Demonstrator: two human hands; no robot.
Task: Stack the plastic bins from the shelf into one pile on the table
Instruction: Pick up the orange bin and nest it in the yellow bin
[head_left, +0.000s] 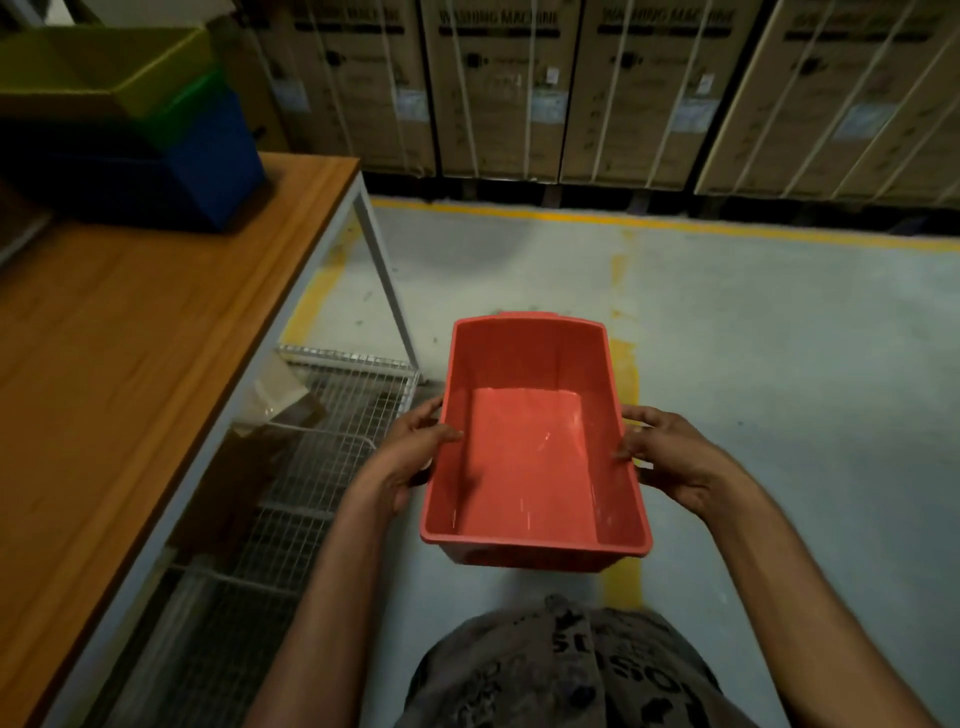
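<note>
Two hands do the work from my end of the link: the left hand (410, 460) and the right hand (672, 462) each grip one long wall of the red plastic bin (524, 467). The bin hangs in the air over the grey floor (779, 338), in front of the body and well apart from the wooden table (130, 338) on the left. On each side the thumb hooks over the rim and lies against the inner wall, while the fingers (641, 415) curl round the outside. That pinch on opposite walls keeps the bin level, mouth up (it is empty, so nothing can spill, but a level bin nests more easily). How the fingertips lie lower down the outer walls I cannot tell.

The pile I am aiming for sits at the far left of the table: a yellow-green bin (104, 67) nested in a green bin (200, 101), which sits in a blue bin (213, 161), all mouths up. I judge this the carrying step, with the red one not yet on top. Holding it at mid-length should let me lower it straight into the yellow-green mouth, provided I line up the long sides first. A white wire rack (322, 447) stands under the table, and strapped cardboard cartons (498, 88) line the far wall.
</note>
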